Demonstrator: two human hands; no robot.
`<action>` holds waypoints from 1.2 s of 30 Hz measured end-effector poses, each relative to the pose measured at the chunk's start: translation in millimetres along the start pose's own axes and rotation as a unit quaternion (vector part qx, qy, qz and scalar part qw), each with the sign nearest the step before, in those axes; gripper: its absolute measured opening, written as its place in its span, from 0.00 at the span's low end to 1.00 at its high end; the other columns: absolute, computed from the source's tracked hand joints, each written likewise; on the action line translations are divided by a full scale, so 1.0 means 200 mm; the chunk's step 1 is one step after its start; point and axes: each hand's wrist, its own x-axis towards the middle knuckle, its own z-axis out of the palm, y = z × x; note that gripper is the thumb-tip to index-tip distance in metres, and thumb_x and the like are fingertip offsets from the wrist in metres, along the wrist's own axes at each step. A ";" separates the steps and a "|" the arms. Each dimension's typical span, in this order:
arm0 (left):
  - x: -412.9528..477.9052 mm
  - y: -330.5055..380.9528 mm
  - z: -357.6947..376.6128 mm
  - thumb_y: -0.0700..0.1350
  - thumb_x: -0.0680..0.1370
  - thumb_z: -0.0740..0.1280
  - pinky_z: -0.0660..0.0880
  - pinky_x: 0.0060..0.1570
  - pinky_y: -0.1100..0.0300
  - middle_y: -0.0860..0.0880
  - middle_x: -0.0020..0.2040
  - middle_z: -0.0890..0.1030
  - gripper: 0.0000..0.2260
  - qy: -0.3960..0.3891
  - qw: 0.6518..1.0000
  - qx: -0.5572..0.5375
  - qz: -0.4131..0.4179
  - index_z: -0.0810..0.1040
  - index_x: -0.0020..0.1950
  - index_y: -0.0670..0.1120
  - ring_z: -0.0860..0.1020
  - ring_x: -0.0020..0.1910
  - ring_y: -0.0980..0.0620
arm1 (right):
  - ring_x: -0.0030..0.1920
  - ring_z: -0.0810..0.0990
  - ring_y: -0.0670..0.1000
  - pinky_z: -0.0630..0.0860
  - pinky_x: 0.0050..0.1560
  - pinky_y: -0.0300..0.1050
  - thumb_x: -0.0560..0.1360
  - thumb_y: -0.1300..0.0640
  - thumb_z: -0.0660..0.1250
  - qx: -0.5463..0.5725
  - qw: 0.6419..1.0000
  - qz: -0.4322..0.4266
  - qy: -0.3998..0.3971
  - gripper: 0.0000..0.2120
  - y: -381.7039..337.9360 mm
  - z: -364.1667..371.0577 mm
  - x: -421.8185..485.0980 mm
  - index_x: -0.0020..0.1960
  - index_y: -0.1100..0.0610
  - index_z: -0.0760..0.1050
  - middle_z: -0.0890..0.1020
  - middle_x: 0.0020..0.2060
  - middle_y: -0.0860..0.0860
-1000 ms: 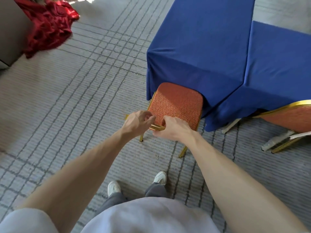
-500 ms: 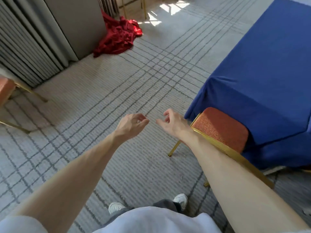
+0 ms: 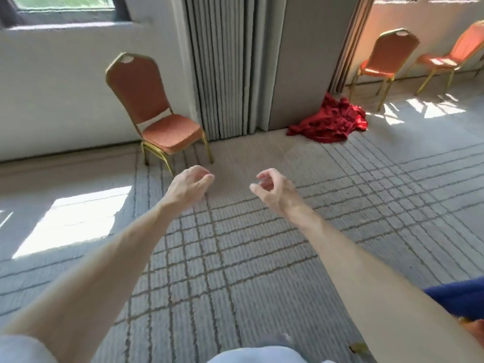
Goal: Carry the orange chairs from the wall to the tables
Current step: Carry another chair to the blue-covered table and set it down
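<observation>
An orange chair with a gold frame stands against the white wall at the left, facing right and toward me. Two more orange chairs stand in the sunlit alcove at the upper right, one nearer and one at the frame's edge. My left hand and my right hand are stretched out in front of me above the carpet, fingers loosely curled and holding nothing. A sliver of the blue tablecloth shows at the lower right, behind my right forearm.
A crumpled red cloth lies on the floor by the grey pillar. Pleated grey curtains hang beside the pillar. Gridded grey carpet stretches from me to the wall, with sun patches at the left.
Both hands let go of the chair tucked at the blue table. The view has swung left from the table to the wall, where the other chairs have come into sight.
</observation>
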 end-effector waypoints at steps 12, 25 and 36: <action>0.48 -1.11 -0.85 0.58 0.78 0.66 0.75 0.49 0.57 0.55 0.53 0.82 0.13 0.137 0.976 -0.102 -0.137 0.77 0.60 0.55 0.79 0.53 0.55 | 0.49 0.79 0.42 0.75 0.45 0.39 0.76 0.44 0.67 -0.002 0.987 -0.113 -0.117 0.15 -0.87 1.03 1.17 0.59 0.50 0.74 0.80 0.47 0.43; 1.30 -1.94 -1.86 0.57 0.78 0.67 0.74 0.50 0.57 0.59 0.49 0.81 0.11 0.200 0.955 -0.083 -0.202 0.78 0.58 0.56 0.79 0.53 0.55 | 0.47 0.76 0.40 0.69 0.41 0.33 0.77 0.43 0.66 0.027 0.979 -0.129 -0.153 0.16 -1.69 1.89 2.35 0.61 0.50 0.73 0.79 0.50 0.43; 2.27 -2.83 -2.48 0.57 0.79 0.67 0.69 0.50 0.59 0.59 0.50 0.80 0.09 0.192 0.953 -0.126 -0.196 0.79 0.56 0.56 0.78 0.55 0.55 | 0.50 0.78 0.47 0.72 0.47 0.42 0.77 0.49 0.65 -0.031 0.989 -0.087 -0.114 0.20 -2.30 2.52 3.47 0.67 0.51 0.67 0.78 0.49 0.44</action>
